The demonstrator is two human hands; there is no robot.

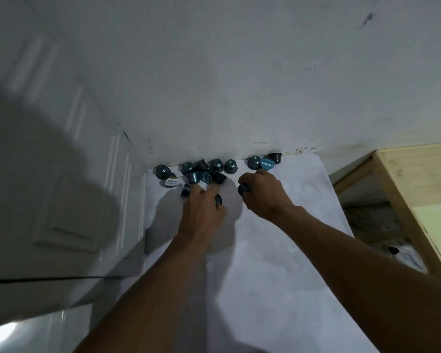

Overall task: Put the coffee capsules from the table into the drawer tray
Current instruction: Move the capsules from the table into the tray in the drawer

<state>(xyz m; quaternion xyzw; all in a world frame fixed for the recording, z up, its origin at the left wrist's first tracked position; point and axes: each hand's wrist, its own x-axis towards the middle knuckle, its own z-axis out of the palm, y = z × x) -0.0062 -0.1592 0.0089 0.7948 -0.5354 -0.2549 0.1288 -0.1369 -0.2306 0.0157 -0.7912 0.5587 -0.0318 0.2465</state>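
White table [278, 263]: risk judged, hands already loaded, so grabbing more may spill held capsule or nudge heap [192, 177] rolling off side edge. Left hand [201, 210] curled round dark capsule [218, 200], fingertips [197, 191] at heap just short of wall [239, 85]. Right hand [262, 193] curled round second dark capsule [244, 188], forefinger out toward blue-lidded capsule [266, 164] against wall. Wooden drawer [392, 174] right of table, along same wall, well apart from both hands
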